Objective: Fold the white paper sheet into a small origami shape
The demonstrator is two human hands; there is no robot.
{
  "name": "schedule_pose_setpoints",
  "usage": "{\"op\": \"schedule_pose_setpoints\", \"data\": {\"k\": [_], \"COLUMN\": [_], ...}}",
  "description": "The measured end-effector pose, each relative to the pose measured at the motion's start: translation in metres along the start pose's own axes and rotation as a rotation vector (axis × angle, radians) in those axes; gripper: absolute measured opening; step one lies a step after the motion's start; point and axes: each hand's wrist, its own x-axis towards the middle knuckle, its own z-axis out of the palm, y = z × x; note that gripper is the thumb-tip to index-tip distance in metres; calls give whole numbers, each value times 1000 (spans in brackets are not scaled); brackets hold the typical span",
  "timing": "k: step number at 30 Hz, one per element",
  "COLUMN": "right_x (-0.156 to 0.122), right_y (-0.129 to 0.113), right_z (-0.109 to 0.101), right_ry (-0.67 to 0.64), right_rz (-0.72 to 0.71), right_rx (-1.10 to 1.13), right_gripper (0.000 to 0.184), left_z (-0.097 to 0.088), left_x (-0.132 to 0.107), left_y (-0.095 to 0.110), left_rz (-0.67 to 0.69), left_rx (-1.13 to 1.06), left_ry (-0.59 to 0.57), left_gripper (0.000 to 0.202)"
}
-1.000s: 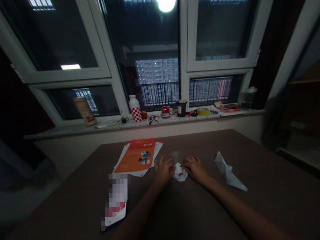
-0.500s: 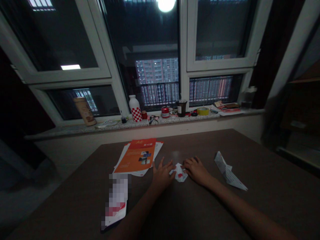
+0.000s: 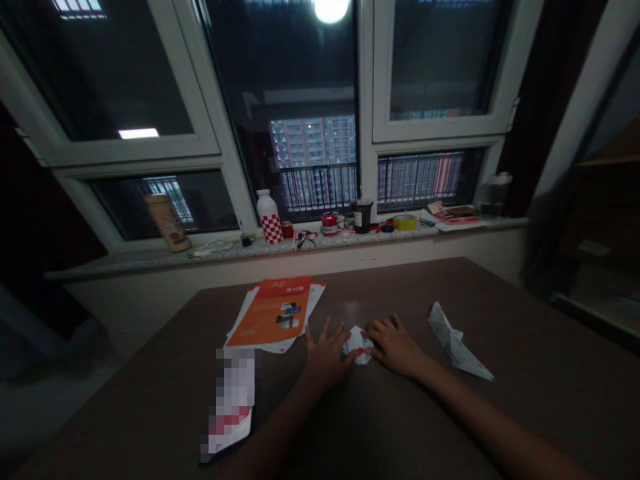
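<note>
A small piece of folded white paper (image 3: 356, 340) with a red mark lies on the dark table between my hands. At its left edge is my left hand (image 3: 326, 355), palm down, with fingers spread and the thumb at the paper's lower left. My right hand (image 3: 395, 343) rests on the right edge, its fingers stretched out and its thumb near the red mark. Both hands touch the paper against the tabletop, and their fingertips cover parts of its sides. To the right, apart from my hands, sits a folded paper boat (image 3: 454, 343) with printed lines.
An orange booklet (image 3: 273, 313) lies on white sheets left of my hands. Nearer me is a blurred-out phone-like object (image 3: 233, 400). Along the windowsill (image 3: 220, 257) stand a checkered bottle (image 3: 270, 220), a tan flask (image 3: 167, 223), a dark cup (image 3: 363, 217) and yellow tape (image 3: 405, 222).
My left thumb has shifted down and inward along the paper, and the right thumb now lies farther over it. The paper's outline looks narrower at the sides.
</note>
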Motion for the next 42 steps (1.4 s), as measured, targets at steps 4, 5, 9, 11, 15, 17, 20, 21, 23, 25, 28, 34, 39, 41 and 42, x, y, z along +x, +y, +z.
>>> {"op": "schedule_pose_setpoints", "data": {"k": [4,5,9,11,15,17,20,21,23,25,28,34,39,41,42], "right_x": [-2,-2,-5,-6,-7,-7,-7,-6,-6,-5,-4,-5,-4,-4,-4], "right_y": [-1,-2,-2,-2,-3,-4,-3,-2,1,5,9,7,3,2,2], "right_z": [-1,-1,1,2,3,2,2,2,4,7,8,1,-1,0,0], "right_ry": [-13,-17,-27,-25,20,56,69,65,60,59,18,-60,-44,-39,-40], "right_rz": [7,6,10,11,28,14,-48,-66,-85,-81,-80,-92,-75,-67,-65], "right_rx": [16,26,63,76,127,157,216,242,301,353,399,419,394,375,369], "right_gripper": [39,42,57,57,54,44,24,19,13,12,15,21,21,22,23], "left_z": [2,2,3,3,0,-1,-2,-2,-3,-5,-8,-10,-9,-9,-10], "left_x": [-2,-2,-3,-3,-3,-3,-3,-4,-4,-4,-4,-4,-3,-3,-3], "left_y": [2,2,1,1,0,-1,-2,-2,-3,-3,-3,-5,-7,-7,-7], "left_rz": [0,1,-6,-12,-18,-14,-4,-2,2,-1,-6,-25,-34,-30,-28], "left_rx": [7,12,21,14,-11,-21,-22,-22,-33,-45,-51,-46,-62,-65,-64], "left_ry": [-5,-8,-42,-74,-124,-136,-123,-117,-121,-138,-157,-220,-203,-214,-217], "left_gripper": [54,55,58,61,65,66,63,61,59,60,61,63,62,62,62]}}
